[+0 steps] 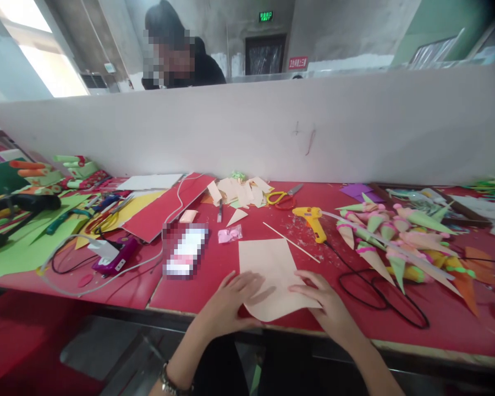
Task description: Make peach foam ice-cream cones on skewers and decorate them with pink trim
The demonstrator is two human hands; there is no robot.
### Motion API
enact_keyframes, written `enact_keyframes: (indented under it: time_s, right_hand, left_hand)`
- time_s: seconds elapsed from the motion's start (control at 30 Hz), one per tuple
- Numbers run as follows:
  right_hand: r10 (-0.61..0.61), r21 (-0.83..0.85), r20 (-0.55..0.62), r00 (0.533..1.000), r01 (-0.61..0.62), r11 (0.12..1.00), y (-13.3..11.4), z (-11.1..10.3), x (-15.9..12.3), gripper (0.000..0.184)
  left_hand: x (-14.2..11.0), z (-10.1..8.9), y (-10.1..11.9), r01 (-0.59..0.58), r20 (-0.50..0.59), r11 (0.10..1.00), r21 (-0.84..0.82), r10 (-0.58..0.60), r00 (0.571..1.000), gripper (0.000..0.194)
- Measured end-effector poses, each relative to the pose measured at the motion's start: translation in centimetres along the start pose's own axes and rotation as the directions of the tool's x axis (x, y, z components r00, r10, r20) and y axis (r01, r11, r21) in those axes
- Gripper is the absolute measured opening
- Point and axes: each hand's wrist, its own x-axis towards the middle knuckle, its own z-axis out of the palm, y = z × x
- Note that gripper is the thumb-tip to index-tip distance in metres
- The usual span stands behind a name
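Broadly, red tabletop (190, 294) spans view. Heap of pink-and-green cones (375, 261) lies at right, well apart from middle, which leaves working space there. Beige sheet (268, 258) lies at near table edge between both hands, near side curling upward; placement suits two-handed reach. Right hand (319, 294) grasps sheet's right edge near corner. Left hand (239, 294) rests fingers across left edge, as if steadying it; whether thumb pinches from beneath, cannot tell. Yellow glue gun (313, 220) lies beyond right hand. Thin stick (291, 242) slants between sheet and glue gun.
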Motion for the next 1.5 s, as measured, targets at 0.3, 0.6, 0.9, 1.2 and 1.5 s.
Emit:
enact_keyframes:
  time_s: [0.3,0.6,0.9,1.2,1.5]
  right_hand:
    - [0.027,0.128,0.153,0.988,-0.046,0.991,-0.5,-0.9,-0.4,0.024]
    - [0.063,0.13,0.088,0.994,-0.074,0.989,-0.6,-0.4,-0.5,0.021]
    - [0.09,0.074,0.092,0.992,-0.097,0.992,-0.8,-0.5,-0.1,0.022]
    - [0.216,-0.085,-0.114,0.97,-0.227,0.97,-0.2,1.7,0.8,0.03]
    - [0.145,-0.316,-0.256,0.956,-0.225,0.922,-0.7,2.4,1.4,0.031]
  left_hand:
    - [0.0,-0.4,0.2,-0.052,0.014,0.992,-0.114,0.054,0.998,0.048]
    - [-0.3,0.8,0.9,0.033,-0.186,0.992,-0.125,-0.056,0.981,0.028]
    - [0.1,1.5,-0.1,0.079,-0.268,0.983,-0.167,-0.122,0.956,0.023]
    - [0.6,1.1,0.1,0.206,-0.22,0.902,-0.38,-0.304,0.927,0.023]
    - [1.3,1.6,0.6,0.364,-0.317,0.889,-0.279,-0.443,0.839,0.031]
